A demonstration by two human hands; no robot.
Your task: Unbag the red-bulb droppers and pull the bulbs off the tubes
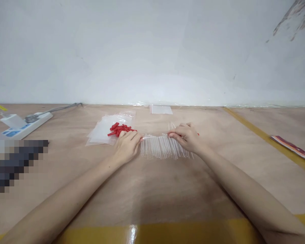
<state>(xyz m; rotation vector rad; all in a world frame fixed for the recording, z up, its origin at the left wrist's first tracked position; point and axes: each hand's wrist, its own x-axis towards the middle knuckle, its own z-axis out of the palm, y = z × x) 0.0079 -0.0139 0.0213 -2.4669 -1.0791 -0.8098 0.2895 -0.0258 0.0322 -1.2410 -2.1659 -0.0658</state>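
A row of several thin clear plastic tubes [165, 148] lies side by side on the brown table [152, 183]. My left hand [127, 145] is closed in a pinch on one end of a single clear tube [152, 137] held crosswise above the row. My right hand [186, 137] is closed on the tube's other end, and a bit of red shows just behind its fingers. A heap of small red caps [120, 129] rests on clear plastic bags [101, 132] just beyond my left hand.
A white power strip [25, 126] with a grey cable lies at the far left, next to a blurred-out dark patch. A small clear zip bag [161, 109] sits by the white wall. Yellow tape lines run along the near edge and the right side, where a striped packet [293, 147] lies.
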